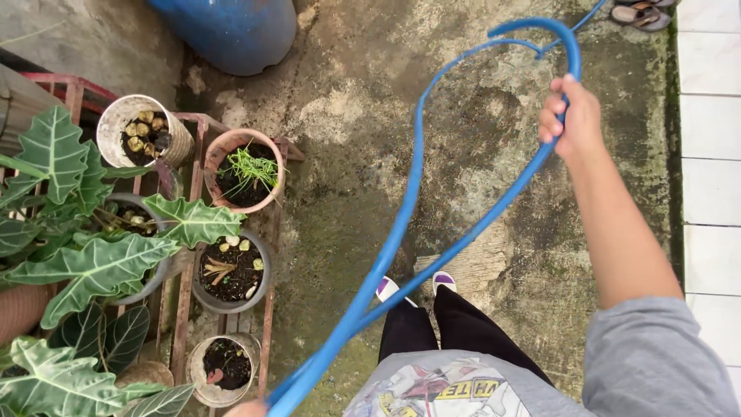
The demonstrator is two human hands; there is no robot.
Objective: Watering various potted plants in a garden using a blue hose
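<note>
A blue garden hose (401, 216) loops up from the bottom of the view, bends at the top right and runs back down. My right hand (571, 120) is raised at the upper right and grips the hose just below the bend. My left hand (245, 408) shows only as a sliver at the bottom edge, next to the lower end of the hose, and I cannot tell whether it holds it. Below me I see my black trousers and my shoes (444, 279) on the mossy concrete.
A rusty metal rack (185, 289) at the left carries several pots: one terracotta pot with green shoots (245, 171), a white pot (143, 127), a grey pot (231, 270). Large-leaved plants (85, 262) spread over it. A blue barrel (231, 31) stands at the top. Sandals (641, 14) lie top right beside white tiles.
</note>
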